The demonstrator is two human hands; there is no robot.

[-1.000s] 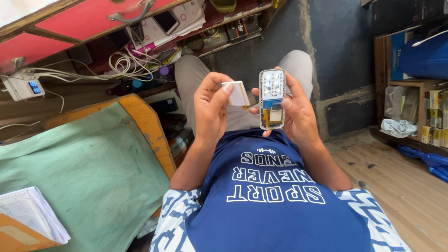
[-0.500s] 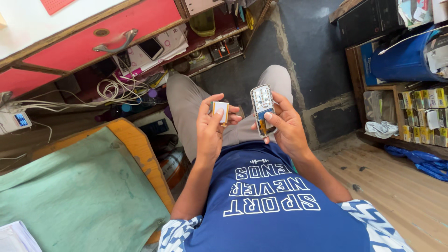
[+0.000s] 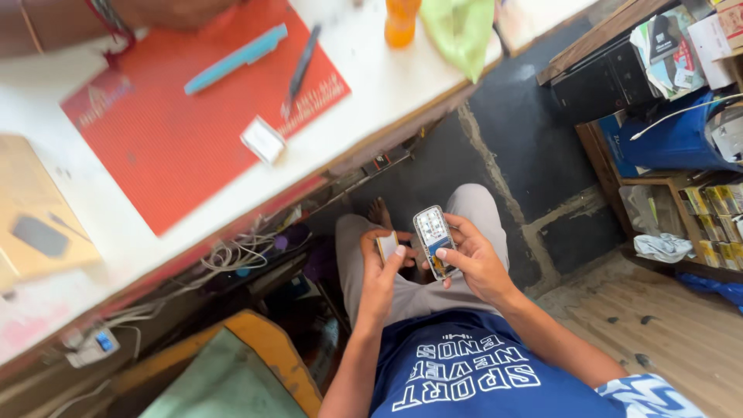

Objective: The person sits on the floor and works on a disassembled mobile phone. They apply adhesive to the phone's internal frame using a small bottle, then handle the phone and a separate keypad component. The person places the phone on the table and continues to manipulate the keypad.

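Note:
My right hand grips a small opened phone with its back cover off, held upright above my lap. My left hand pinches a small flat rectangular part, probably the phone's battery, just left of the phone. Both hands hover over my grey trousers, close together but apart.
A white workbench carries a red mat with a blue tool, a dark pen-like tool, a small white part, an orange bottle and green cloth. Another person's arm rests at the top left. Cables hang below; shelves stand right.
The view has tilted up, bringing the workbench top into sight. My hands sit lower in view and still hold the phone and the small part close together.

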